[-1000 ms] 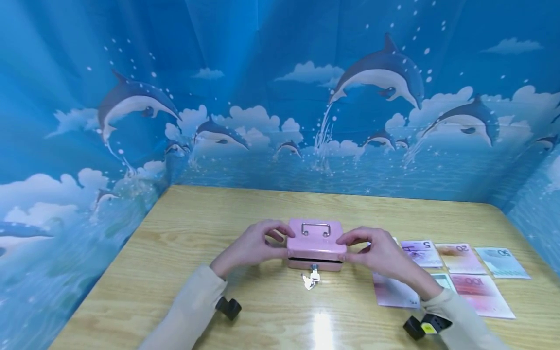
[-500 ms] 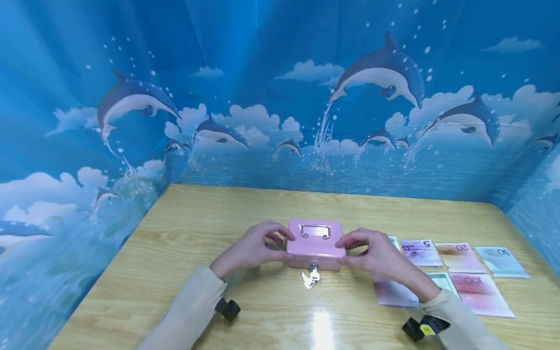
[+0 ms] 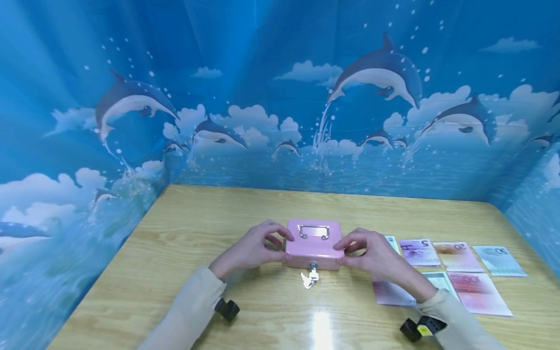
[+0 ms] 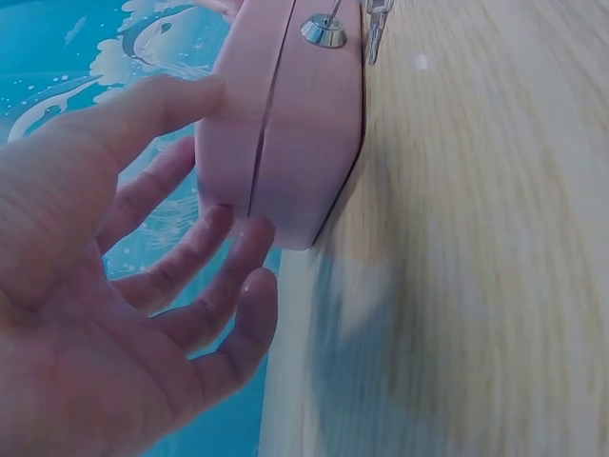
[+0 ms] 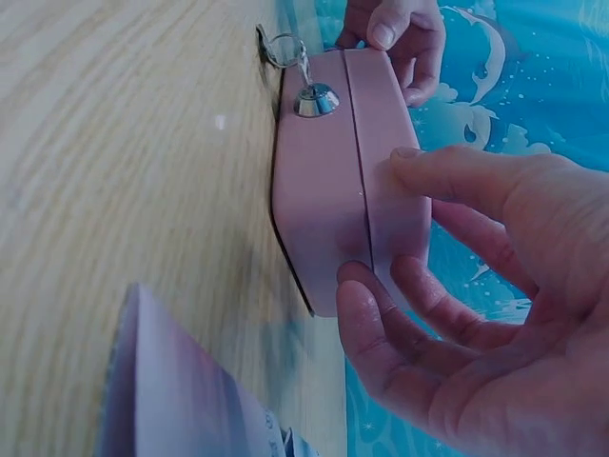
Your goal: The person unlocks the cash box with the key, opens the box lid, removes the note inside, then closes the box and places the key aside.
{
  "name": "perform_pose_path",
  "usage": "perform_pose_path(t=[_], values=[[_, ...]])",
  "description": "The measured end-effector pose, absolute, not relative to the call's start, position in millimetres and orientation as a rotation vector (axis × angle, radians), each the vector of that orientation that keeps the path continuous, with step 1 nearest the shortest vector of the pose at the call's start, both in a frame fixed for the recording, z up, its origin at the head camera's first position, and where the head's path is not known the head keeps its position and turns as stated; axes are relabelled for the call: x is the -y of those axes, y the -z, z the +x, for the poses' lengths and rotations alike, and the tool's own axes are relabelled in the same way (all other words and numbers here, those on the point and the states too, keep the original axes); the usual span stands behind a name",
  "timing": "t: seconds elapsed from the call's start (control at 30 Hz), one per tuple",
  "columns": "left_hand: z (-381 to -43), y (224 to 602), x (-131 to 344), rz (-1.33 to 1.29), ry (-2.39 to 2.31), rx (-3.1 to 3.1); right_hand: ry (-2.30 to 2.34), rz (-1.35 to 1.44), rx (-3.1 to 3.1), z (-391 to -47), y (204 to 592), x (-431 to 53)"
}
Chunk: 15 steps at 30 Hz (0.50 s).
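A pink metal cash box [image 3: 315, 249] stands on the table with its lid down; only a thin seam shows between lid and base. A silver handle lies on its top. At the front lock [image 5: 316, 99] a key is inserted, and more keys [image 3: 308, 279] hang from its ring. My left hand [image 3: 258, 246] holds the lid's left end, thumb at the front and fingers bent along the side. At the other end my right hand [image 3: 372, 252] grips the lid the same way, its thumb [image 5: 419, 167] on the front face.
Several banknotes lie to the right, among them a 5 [image 3: 419, 253], a 20 [image 3: 458, 256], a 50 [image 3: 499, 261] and a 100 [image 3: 477, 293]. My right forearm passes over some of them. A blue dolphin curtain [image 3: 262, 160] borders the wooden table [image 3: 210, 209].
One second ago a dark gap showed under the lid's front edge. The lid has come down and the gap has closed, with both hands staying at its ends.
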<state>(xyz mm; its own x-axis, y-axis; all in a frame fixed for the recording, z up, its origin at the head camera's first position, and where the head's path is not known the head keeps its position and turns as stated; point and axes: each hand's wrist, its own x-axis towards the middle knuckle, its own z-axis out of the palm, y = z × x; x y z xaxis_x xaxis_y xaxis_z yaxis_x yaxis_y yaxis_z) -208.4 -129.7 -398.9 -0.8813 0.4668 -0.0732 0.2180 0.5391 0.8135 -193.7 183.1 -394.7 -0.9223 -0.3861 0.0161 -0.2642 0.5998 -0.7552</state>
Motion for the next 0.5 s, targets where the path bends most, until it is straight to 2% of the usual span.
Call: perform_pose_path(t=[0.5], values=[[-207.1,393.3,129.5,0.589,-1.198,-2.502,1.114,-0.583,-2.735,-193.4,390.9,-180.1]])
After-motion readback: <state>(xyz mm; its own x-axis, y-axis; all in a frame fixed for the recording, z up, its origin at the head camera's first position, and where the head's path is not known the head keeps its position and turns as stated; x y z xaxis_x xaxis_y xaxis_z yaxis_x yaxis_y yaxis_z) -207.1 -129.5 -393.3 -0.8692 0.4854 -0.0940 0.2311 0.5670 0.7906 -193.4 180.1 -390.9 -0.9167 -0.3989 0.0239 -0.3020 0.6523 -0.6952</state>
